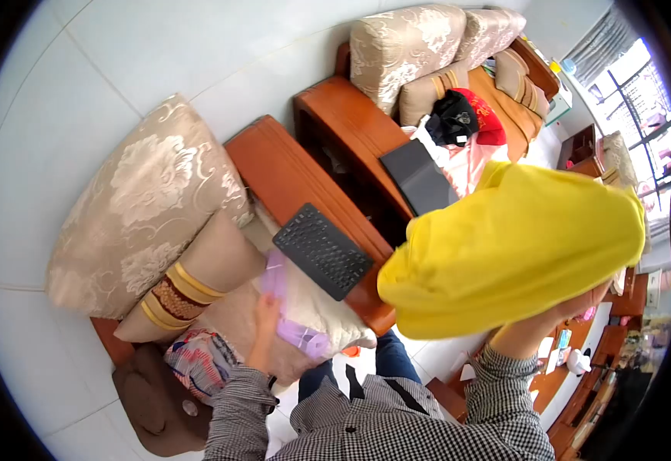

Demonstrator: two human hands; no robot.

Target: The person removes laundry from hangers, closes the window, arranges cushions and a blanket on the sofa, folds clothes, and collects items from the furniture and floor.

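In my right hand (585,302) is a bundle of yellow cloth (516,253), a garment by its look, raised at the right. The cloth hides most of my fingers, which grip its lower right edge. My left hand (266,313) is blurred and closed at the middle of a see-through purple plastic strip, which looks like a clothes hanger (303,336). That strip lies over the beige seat cushion (343,321). Just beyond it, a black keyboard (323,250) rests across the wooden armrest (312,192) and the cushion's edge.
A patterned back cushion (151,207) and a striped pillow (193,280) stand at the left. Beside them lie a checked cloth bundle (201,359) and a brown item (151,399). A dark laptop (420,177) sits on a wooden side table, near black and red clothes (452,119) on the sofa.
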